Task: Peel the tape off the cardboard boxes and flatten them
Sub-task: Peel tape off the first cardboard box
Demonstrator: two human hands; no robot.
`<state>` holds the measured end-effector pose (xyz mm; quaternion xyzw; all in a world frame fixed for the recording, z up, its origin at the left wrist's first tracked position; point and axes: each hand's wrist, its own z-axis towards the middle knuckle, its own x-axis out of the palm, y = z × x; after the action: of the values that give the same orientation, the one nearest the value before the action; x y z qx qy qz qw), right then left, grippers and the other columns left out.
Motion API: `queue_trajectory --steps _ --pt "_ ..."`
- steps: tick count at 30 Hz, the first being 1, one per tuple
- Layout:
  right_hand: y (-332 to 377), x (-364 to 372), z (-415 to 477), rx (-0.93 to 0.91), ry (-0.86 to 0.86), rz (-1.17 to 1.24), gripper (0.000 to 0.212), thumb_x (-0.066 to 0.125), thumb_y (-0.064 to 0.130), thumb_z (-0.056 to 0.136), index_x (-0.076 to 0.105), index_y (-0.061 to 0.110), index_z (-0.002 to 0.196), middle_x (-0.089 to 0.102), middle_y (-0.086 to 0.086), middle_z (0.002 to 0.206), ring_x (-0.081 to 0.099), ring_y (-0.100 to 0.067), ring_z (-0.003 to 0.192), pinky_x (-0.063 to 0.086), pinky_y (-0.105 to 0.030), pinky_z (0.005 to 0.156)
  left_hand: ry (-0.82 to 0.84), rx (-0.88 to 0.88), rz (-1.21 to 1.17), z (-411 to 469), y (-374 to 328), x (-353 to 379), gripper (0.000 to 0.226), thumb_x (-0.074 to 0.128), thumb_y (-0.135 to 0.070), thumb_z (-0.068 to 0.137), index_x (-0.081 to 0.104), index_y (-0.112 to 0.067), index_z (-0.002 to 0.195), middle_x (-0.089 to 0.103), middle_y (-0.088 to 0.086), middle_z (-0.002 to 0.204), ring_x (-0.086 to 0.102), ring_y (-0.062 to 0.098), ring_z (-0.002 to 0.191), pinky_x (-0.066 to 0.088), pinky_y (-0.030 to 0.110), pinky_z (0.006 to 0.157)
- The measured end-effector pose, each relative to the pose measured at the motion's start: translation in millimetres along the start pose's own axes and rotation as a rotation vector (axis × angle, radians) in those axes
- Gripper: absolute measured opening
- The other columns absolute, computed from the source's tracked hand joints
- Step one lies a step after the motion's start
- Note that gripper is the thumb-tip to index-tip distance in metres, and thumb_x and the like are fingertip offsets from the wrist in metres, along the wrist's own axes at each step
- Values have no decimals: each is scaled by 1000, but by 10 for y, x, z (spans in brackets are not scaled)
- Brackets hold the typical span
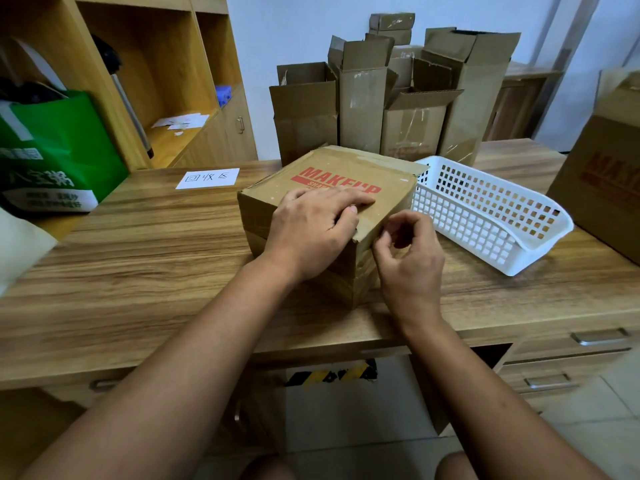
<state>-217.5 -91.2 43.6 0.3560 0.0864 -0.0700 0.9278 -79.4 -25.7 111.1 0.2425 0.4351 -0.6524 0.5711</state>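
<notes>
A closed cardboard box [332, 174] with red "MAKEUP" print stands on the wooden table [156, 244], one corner toward me. My left hand [311, 230] lies flat on its lid with straight fingers pressing down. My right hand [408, 258] is at the box's near right edge, thumb and fingertips pinching at the tape [381, 233] there. The tape itself is clear and hard to make out.
A white perforated plastic basket [485, 209] lies right of the box. Several opened cardboard boxes [398, 98] stand behind it, and another printed box [606, 174] at the far right. A paper label [207, 177] lies at the back left near a green bag [59, 150].
</notes>
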Motion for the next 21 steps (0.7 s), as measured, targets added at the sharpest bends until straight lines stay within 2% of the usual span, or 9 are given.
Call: queue_trajectory --steps 3,9,14,18,21 --pt "-17 0 31 26 40 19 22 66 -5 85 59 3 105 60 -7 93 48 -2 75 38 -3 75 -1 1 8 2 -1 2 46 29 -43 95 60 -45 129 59 -22 136 48 0 128 28 38 109" --pt "4 -57 29 73 93 86 29 66 -6 84 55 14 103 58 -1 91 53 5 78 40 -5 72 10 6 6 2 0 -13 45 29 -42 95 60 -46 129 58 -23 136 47 -1 128 24 33 106" --pt "-32 -185 -120 93 94 132 28 64 -6 88 54 15 105 57 2 91 56 -1 80 45 -11 73 8 7 7 3 1 -14 45 29 -43 96 60 -46 128 58 -23 136 47 -2 128 24 32 105" --pt "-60 -228 -98 45 96 122 24 64 -1 92 59 11 113 59 -5 104 60 -10 91 49 -17 81 3 4 4 4 0 -11 45 28 -43 95 60 -46 127 59 -22 135 47 -1 128 27 36 107" --pt "-43 -202 -86 25 115 141 25 65 0 93 61 9 115 62 -4 107 63 -13 95 51 -21 84 -3 7 2 2 0 -12 45 29 -42 96 61 -46 127 60 -22 134 48 -1 126 26 34 106"
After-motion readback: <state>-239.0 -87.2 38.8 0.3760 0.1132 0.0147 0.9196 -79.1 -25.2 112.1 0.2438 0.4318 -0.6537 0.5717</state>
